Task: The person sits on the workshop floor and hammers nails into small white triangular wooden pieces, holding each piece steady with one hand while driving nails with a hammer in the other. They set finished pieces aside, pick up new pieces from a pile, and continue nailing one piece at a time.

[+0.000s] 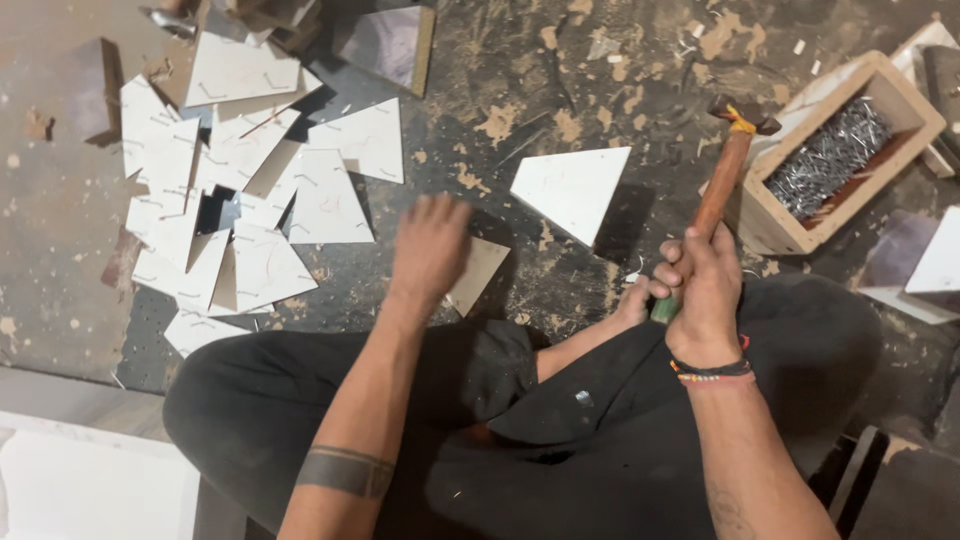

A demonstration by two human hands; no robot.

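1. Two bare hands work over a dark, stained floor (560,70) scattered with wood chips; the person sits cross-legged in black trousers (560,420).
2. Right hand (700,290): the grip is closed around the lower handle of a hammer (722,180). The handle is orange-brown wood with a green end at the fist. The hammer head points away from the person, toward the far edge of the floor.
3. Left hand (430,245): blurred, held palm down with fingers loosely bent, holding nothing that can be made out. It hovers just beside a small tan triangular piece (482,272) lying on the floor; contact cannot be confirmed.
4. One white triangular panel (572,190) lies flat between the two hands, slightly farther from the person, apart from both.
5. A pile of white triangular panels (240,180) lies toward the left edge of the floor, overlapping, with small staples visible along their edges.
6. A wooden box (905,95) holding grey nails (828,155) stands on the right, just beside the hammer head.
7. A beaded bracelet (712,373) sits on the right wrist; a dark band tattoo (345,470) circles the left forearm.
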